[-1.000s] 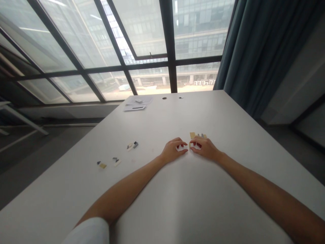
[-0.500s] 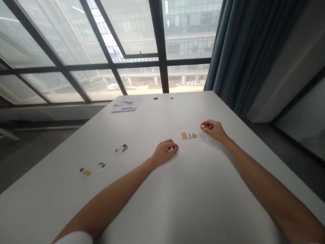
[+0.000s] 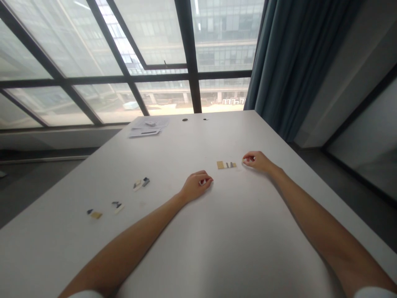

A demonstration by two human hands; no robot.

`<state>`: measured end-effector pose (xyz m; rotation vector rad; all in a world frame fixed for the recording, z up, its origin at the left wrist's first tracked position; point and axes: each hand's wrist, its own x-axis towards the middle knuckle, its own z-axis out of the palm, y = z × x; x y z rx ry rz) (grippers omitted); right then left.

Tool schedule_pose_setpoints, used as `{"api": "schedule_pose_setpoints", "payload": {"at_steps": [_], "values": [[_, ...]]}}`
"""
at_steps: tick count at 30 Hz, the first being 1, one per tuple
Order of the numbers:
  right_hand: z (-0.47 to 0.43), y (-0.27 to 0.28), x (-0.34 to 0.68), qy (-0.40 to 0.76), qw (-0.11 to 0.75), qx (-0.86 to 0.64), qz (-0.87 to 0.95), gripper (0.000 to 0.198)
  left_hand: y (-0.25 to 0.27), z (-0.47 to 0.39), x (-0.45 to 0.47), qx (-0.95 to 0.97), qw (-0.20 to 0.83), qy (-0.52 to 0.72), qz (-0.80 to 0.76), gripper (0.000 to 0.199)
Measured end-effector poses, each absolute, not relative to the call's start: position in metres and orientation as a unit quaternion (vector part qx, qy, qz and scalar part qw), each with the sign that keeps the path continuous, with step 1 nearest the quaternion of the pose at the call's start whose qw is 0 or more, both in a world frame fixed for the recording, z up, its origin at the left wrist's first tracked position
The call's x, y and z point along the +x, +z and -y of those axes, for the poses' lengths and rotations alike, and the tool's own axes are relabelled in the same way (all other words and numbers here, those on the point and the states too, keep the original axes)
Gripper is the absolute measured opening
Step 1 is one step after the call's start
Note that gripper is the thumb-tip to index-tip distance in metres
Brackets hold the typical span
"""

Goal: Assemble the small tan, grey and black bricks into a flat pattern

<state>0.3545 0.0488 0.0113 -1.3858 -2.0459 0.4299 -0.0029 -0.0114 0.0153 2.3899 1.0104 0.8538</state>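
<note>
"tall dark-framed windows (image 3: 158, 37) stand behind the white table (image 3: 235, 231), and a blue curtain (image 3: 285, 66) hangs by its far right corner."

"what about the right hand?"

"your right hand (image 3: 257, 160) is over toward the table's right edge, thumb and finger pinched closed on a small tan piece (image 3: 243, 161). just beside it, toward the left edge, lies a row of tan, white and dark grey pieces (image 3: 226, 165)."

"and the left?"

"your left hand (image 3: 197, 185) is curled nearer the front edge than that row, thumb and fingertips drawn together in a ring; from this far i can't tell whether anything is between the tips."

"anything else on the table?"

"three loose clusters of small pieces (image 3: 141, 183) toward the left edge, papers (image 3: 145, 132) at the far left corner, and a dark disc (image 3: 185, 120) near the far edge."
</note>
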Motion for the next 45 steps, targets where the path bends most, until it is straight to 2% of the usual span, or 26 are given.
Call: {"api": "schedule_pose_setpoints", "payload": {"at_steps": [14,45], "values": [[-0.045,0.008,0.33,0.144,0.24,-0.53,0.801,0.02,0.016,0.012,-0.001,0.858,0.206,0.306,-0.357,0.024],[-0.052,0.001,0.332,0.175,0.239,-0.521,0.801,0.023,0.014,0.01,-0.004,0.852,0.228,0.312,-0.354,0.033]]}}
